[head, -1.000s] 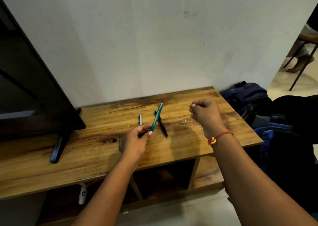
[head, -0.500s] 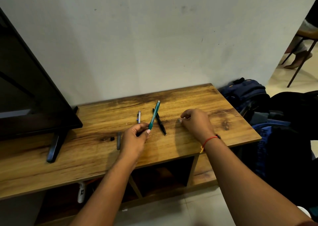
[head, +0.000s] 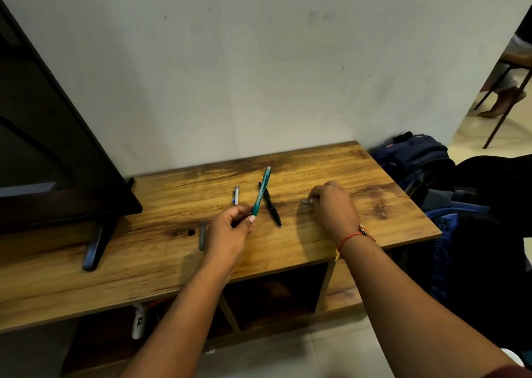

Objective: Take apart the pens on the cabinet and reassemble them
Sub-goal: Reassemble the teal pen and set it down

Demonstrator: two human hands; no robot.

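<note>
Teal pen [head: 261, 193] is up off the cabinet surface [head: 374, 222], tilted, low end in the left hand [head: 229, 233] and silvery far end pointing up toward the wall. Left grip is clenched on it: thumb and fingers pinch the lower barrel. The right hand [head: 335, 207] sits on the surface well to the right, fingers curled down onto a small grey part [head: 305, 202]. That grip looks closed on the part, tho I can't tell if it's lifted yet. A black pen [head: 270, 204] lies flat just behind and beside the teal one. Left of it lie a short silver piece [head: 236, 194], a grey barrel piece [head: 203, 235] and a tiny black bit [head: 191, 232]. Handling, as I judge it: the pen is light, stiff plastic w/ a smooth barrel, so prob. slippery under a twist. Best hold is mid-barrel w/ one hand and the tip cone w/ the other, fingers close to the joint, no bending. Loose bits are the real worry (they roll, and the front edge isn't far), so pinch each one firmly and set it down flat. A TV [head: 57, 147] stands at left, and bags [head: 414, 158] are on the floor at right.
</note>
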